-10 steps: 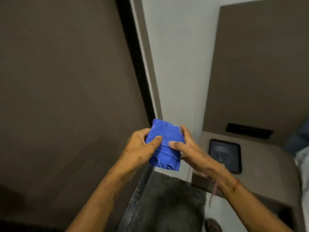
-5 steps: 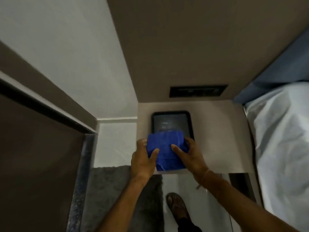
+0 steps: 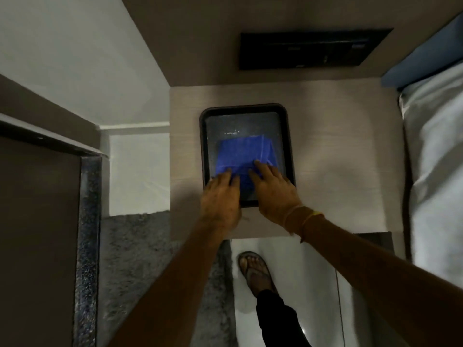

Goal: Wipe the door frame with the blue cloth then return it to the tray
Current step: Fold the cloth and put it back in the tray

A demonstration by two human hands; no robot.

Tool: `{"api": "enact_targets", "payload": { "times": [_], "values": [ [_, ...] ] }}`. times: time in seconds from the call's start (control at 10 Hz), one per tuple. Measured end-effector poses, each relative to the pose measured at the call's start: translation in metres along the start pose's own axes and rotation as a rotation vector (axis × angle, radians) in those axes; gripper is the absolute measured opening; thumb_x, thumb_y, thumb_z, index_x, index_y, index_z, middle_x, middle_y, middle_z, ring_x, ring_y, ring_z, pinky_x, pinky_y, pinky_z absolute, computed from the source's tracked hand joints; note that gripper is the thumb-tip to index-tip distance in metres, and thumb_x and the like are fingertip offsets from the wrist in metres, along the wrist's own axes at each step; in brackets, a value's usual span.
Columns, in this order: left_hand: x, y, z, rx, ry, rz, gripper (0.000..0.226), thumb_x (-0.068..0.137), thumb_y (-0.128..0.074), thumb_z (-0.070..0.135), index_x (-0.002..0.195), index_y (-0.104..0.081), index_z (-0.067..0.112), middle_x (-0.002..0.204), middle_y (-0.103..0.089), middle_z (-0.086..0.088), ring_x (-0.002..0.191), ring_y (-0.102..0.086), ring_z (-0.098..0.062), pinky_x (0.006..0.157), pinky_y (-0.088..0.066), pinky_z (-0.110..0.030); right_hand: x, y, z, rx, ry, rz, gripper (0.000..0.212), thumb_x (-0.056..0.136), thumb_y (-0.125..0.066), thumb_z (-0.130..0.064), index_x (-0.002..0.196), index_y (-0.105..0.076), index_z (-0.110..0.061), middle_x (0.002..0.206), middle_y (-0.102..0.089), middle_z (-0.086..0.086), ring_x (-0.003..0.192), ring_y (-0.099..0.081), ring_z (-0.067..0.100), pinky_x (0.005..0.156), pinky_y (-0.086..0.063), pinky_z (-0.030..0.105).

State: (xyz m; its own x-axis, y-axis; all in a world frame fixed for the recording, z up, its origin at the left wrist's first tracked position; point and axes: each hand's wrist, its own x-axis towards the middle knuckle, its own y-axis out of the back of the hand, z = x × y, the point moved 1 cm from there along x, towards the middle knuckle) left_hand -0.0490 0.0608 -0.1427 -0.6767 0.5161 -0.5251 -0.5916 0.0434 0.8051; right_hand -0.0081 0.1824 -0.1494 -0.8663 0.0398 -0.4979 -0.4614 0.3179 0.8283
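The folded blue cloth (image 3: 244, 154) lies flat inside the black tray (image 3: 287, 136), which sits on a beige bedside table (image 3: 338, 159). My left hand (image 3: 220, 199) rests on the cloth's near left edge, fingers flat on it. My right hand (image 3: 274, 189) presses on the cloth's near right edge, fingers spread over the fabric. Both hands cover the tray's near rim. The door frame (image 3: 50, 144) is at the left, with the dark door (image 3: 37, 234) below it.
A bed with a white sheet (image 3: 436, 171) runs along the right. A black wall panel (image 3: 308, 48) is above the table. A grey mat (image 3: 140, 271) and my sandalled foot (image 3: 254, 271) are on the floor below the table.
The view swung from the door to the bedside table. Both hands carried the cloth away from the door frame and lowered it into the tray, where it lies flat under my fingers.
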Motion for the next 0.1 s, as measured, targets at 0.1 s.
{"api": "enact_targets", "payload": {
  "times": [0.1],
  "values": [
    [-0.0111, 0.0077, -0.0028, -0.014, -0.001, -0.067, 0.063, 0.090, -0.050, 0.020, 0.146, -0.021, 0.013, 0.159, -0.013, -0.008, 0.145, -0.011, -0.026, 0.119, -0.012, -0.041, -0.0076, 0.0066, -0.0029, -0.037, -0.022, -0.133, 0.067, 0.091, -0.049, -0.016, 0.147, -0.012, -0.014, 0.159, 0.002, 0.010, 0.144, -0.007, 0.035, 0.118, -0.015, 0.051]
  ]
}}
